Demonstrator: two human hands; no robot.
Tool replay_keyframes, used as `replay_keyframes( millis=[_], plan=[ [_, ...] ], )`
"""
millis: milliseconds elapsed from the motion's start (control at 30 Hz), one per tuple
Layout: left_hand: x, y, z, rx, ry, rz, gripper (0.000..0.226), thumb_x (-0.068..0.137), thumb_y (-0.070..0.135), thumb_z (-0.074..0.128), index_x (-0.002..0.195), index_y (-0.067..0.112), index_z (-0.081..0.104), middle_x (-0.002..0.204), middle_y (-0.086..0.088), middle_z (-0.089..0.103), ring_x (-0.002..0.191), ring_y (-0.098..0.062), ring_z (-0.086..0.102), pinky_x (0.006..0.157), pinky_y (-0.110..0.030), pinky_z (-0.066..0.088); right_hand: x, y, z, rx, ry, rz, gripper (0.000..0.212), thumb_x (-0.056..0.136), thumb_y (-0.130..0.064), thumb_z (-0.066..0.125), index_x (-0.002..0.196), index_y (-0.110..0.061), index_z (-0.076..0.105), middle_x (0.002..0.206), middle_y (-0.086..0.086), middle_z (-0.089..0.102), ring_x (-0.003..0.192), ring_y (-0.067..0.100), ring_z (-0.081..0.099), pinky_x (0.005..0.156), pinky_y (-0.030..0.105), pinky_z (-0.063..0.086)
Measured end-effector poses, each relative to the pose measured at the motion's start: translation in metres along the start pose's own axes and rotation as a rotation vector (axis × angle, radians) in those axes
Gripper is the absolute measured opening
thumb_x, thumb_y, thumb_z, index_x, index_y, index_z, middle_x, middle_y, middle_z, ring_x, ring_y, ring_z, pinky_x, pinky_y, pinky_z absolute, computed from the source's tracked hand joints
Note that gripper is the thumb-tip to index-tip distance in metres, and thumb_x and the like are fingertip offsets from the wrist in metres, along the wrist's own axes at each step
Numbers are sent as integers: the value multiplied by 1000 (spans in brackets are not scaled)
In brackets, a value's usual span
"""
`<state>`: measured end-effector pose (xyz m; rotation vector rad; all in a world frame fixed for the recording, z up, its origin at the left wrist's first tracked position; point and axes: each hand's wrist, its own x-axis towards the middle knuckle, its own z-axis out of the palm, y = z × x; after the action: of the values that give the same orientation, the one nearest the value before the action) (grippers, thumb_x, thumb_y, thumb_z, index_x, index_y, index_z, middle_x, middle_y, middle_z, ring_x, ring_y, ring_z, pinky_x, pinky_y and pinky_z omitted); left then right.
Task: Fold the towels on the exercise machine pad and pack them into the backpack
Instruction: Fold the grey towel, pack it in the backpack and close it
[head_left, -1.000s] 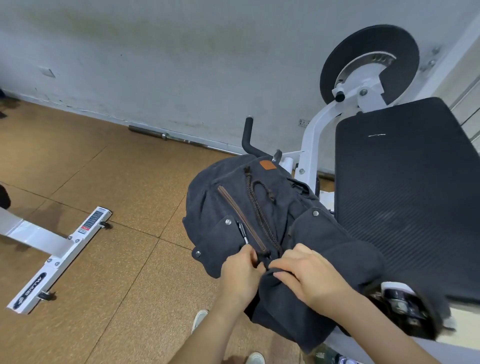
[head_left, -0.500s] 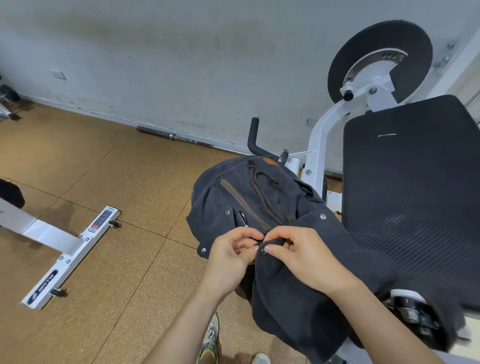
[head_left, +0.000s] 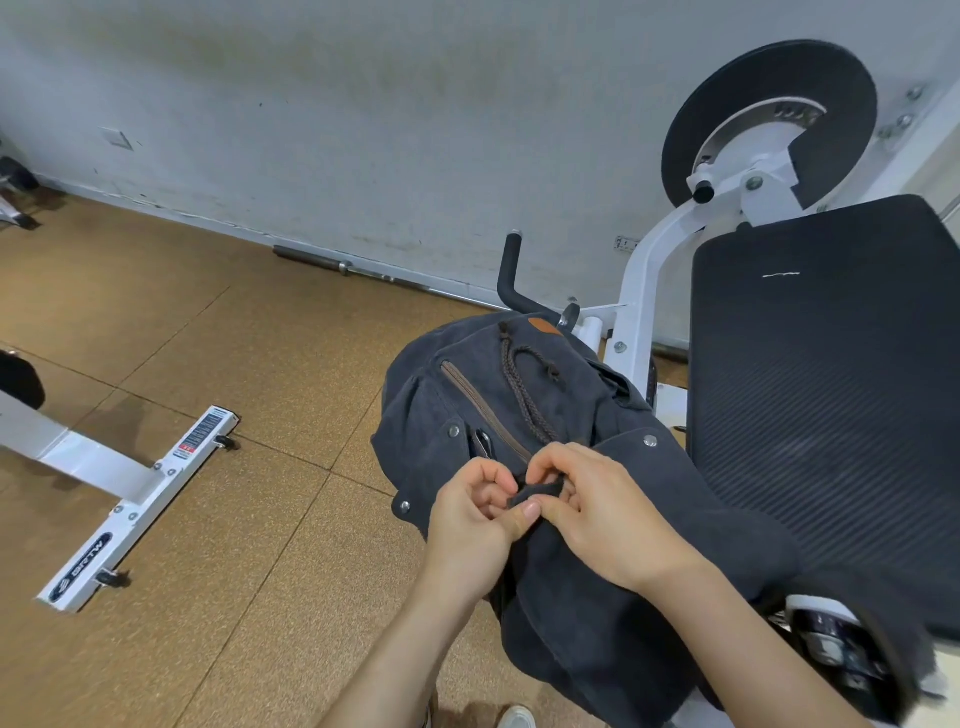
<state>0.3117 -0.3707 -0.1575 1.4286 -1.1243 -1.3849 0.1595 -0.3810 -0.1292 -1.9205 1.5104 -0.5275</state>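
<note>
Brown floor (head_left: 208, 338) spreads out on your left, and the black pad (head_left: 831, 415) fills your right. The dark backpack (head_left: 447, 410) sits just beside the pad's left edge, slumped against the white machine frame (head_left: 649, 270), with its flap toward you. Beyond the pad, a black plate (head_left: 841, 78) stands on the frame. A white base bar (head_left: 130, 499) lies on the floor, well apart from the backpack. Your left hand (head_left: 470, 530) and right hand (head_left: 608, 519) meet on the flap. Both have their fingers curled tight and are pinching a short dark strap (head_left: 537, 492) between them.
</note>
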Motion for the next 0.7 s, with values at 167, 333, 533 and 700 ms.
replay_keyframes(
  millis=[167, 333, 533, 700],
  plan=[
    [0, -5, 7, -142, 95, -89, 30, 83, -13, 58, 76, 15, 52, 56, 6, 36, 54, -9, 31, 52, -19, 29, -4, 3, 0, 74, -36, 19, 40, 87, 8, 41, 103, -28, 50, 104, -12, 43, 81, 8, 59, 80, 23, 50],
    [0, -9, 17, -82, 107, -95, 29, 83, -13, 58, 80, 15, 55, 54, 8, 39, 54, -9, 36, 51, -16, 32, -7, 8, 7, -15, -29, 16, 49, 91, -3, 50, 128, -34, 41, 124, -12, 35, 84, 7, 57, 83, 26, 50],
    [28, -6, -11, 425, -26, -52, 14, 82, 26, 73, 87, 29, 60, 67, 9, 64, 68, -9, 61, 68, -28, 48, -12, 28, 10, -398, -215, 143, 68, 94, -48, 48, 151, -35, 11, 156, -11, 8, 134, 21, 33, 103, 43, 40],
    [90, -8, -57, 812, 379, 151, 54, 84, 42, 69, 130, 24, 48, 132, -3, 48, 125, -27, 42, 102, -43, 40, -20, 37, 24, -515, -231, 202, 82, 93, -56, 47, 152, -36, -6, 161, -8, -7, 131, 23, 41, 105, 40, 36]
  ],
)
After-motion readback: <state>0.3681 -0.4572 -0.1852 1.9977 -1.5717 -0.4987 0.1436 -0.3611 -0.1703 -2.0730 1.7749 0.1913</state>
